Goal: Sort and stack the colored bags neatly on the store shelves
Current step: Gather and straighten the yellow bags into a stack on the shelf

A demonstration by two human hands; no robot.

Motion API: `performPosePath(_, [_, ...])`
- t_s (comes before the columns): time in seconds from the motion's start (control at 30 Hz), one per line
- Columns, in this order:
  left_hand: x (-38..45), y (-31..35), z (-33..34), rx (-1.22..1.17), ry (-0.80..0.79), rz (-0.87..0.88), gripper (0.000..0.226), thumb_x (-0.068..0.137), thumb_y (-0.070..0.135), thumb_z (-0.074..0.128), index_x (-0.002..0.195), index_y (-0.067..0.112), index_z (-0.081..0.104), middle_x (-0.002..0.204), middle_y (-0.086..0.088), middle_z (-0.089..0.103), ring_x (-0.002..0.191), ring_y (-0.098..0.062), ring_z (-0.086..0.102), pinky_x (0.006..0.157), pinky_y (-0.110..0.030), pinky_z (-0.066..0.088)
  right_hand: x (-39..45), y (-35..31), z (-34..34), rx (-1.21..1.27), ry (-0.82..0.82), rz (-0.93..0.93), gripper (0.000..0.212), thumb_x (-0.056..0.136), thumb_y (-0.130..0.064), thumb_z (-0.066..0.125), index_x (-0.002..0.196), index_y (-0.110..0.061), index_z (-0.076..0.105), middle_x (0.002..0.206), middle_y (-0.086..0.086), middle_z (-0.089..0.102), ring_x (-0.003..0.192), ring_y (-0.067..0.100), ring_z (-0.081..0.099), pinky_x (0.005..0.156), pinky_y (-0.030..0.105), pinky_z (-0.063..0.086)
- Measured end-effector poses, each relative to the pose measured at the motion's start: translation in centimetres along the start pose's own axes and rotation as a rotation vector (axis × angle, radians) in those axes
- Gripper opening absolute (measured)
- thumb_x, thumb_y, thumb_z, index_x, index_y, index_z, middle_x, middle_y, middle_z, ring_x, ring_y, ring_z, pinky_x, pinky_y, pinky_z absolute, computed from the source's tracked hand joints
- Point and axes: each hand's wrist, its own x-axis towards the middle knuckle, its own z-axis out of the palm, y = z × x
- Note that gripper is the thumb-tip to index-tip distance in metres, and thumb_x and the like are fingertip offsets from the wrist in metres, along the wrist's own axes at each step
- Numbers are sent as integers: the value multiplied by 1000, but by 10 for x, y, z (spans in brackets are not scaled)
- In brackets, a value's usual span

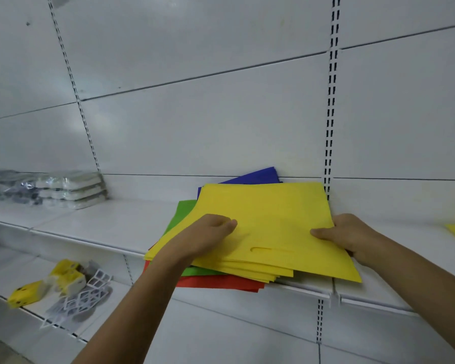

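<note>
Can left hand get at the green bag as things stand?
Probably only its edge: the green bag lies under the yellow bags, which the left hand and right hand are holding.

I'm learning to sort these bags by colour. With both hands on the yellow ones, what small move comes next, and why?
Probably lift the yellow bags clear as one bundle. The left hand and right hand grip their opposite edges, and they lie askew on top of the green bag, red bag and blue bag, overhanging the shelf edge.
</note>
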Motion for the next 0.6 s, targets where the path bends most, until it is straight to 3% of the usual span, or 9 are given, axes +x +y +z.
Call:
performPosePath(0.13, [-2,-4,-11,-169,6,21,41,98,42,44,131,21,54,130,5,51,107,-11,44,89,-26,31,-7,2,-6,124,-22,62,32,80,-7,73,108,2,61,85,10,63,73,23,61,58,31,46])
performPosePath(0.3, [-2,-16,-15,172,16,18,40,100,38,37,127,15,56,135,-3,52,117,-20,48,88,-26,31,-10,0,-11,56,82,-60,31,82,-13,73,109,-3,64,94,12,65,79,25,63,63,31,49])
performPosePath(0.4, [1,-22,-13,221,18,-21,48,98,44,39,139,20,44,146,-3,42,130,-21,41,102,-33,32,-12,-2,-15,43,128,-139,26,83,-14,71,107,-6,64,91,8,66,76,21,62,62,29,48])
performPosePath(0.47, [1,-19,-13,180,14,-35,54,97,47,40,145,23,35,151,-1,34,136,-22,35,108,-35,28,-14,-3,-16,97,96,-97,24,83,-13,71,105,-6,63,85,5,64,73,20,62,58,28,46])
performPosePath(0.6, [4,-7,-10,58,-51,-2,47,96,48,42,138,26,45,148,2,38,131,-21,38,95,-30,30,-17,-4,-9,209,-21,72,36,84,-16,70,114,1,61,103,17,67,86,29,65,70,36,52])
